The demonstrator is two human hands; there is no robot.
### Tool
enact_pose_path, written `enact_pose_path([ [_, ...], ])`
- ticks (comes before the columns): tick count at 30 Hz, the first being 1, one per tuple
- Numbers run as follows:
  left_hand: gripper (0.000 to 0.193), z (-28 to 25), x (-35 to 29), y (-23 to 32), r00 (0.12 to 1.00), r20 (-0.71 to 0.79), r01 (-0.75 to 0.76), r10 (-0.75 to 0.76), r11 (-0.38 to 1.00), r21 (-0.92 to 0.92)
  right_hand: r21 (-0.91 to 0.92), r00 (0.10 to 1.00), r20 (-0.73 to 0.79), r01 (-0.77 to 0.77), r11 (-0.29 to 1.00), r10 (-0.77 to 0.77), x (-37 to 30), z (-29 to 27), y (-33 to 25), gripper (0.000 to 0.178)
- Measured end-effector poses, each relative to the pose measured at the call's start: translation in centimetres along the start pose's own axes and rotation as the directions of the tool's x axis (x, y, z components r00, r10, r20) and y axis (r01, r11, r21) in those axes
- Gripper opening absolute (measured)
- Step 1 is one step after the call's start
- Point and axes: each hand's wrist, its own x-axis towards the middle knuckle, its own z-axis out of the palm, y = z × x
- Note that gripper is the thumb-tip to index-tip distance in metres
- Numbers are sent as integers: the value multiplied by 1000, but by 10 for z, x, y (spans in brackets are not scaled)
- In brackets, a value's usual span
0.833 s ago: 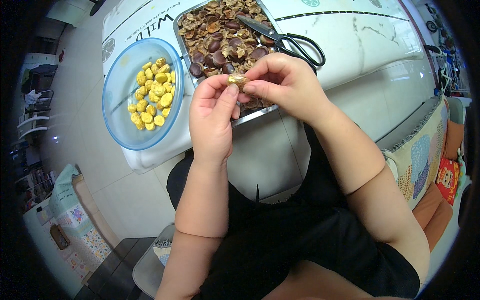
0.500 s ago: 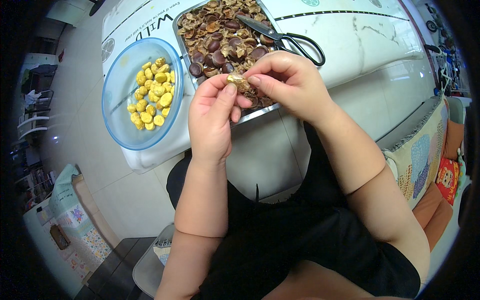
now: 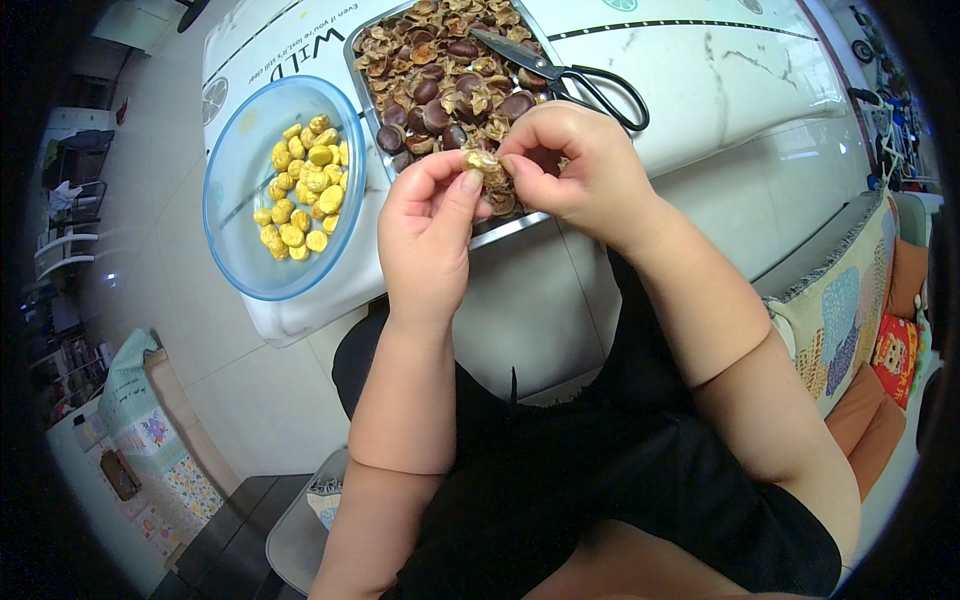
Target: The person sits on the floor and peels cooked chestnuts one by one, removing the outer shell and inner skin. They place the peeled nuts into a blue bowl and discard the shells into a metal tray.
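A partly peeled chestnut (image 3: 482, 161), yellow with brown skin on it, is pinched between the thumb and fingers of my left hand (image 3: 428, 225). My right hand (image 3: 578, 170) closes its thumb and forefinger at the chestnut's right side; whether a scrap of skin sits between those fingertips is too small to tell. Both hands are over the near edge of a metal tray (image 3: 512, 228) heaped with brown shells and several whole chestnuts (image 3: 436, 117). Black-handled scissors (image 3: 560, 72) lie across the tray's right side, handles reaching past its rim.
Left of the tray stands a clear blue-rimmed bowl (image 3: 222, 245) with several peeled yellow chestnuts (image 3: 312, 180). Both rest on a white patterned tablecloth (image 3: 690, 75). A grey sofa with a patchwork cover (image 3: 835, 320) is to the right. At lower left is a cloth-covered piece of furniture (image 3: 160, 440).
Both hands have shifted slightly, the left one a little to the right with the chestnut. The right fingers have turned a little at the chestnut's side.
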Motion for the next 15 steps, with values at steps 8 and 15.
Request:
enact_pose_path([
  [8,30,2,-1,2,1000,1,14,-14,1000,14,-114,996,-36,82,990,-87,-1,5,-1,9],
  [15,35,0,1,-3,998,57,-28,27,999,22,158,993,33,-118,980,114,-3,5,-3,10],
])
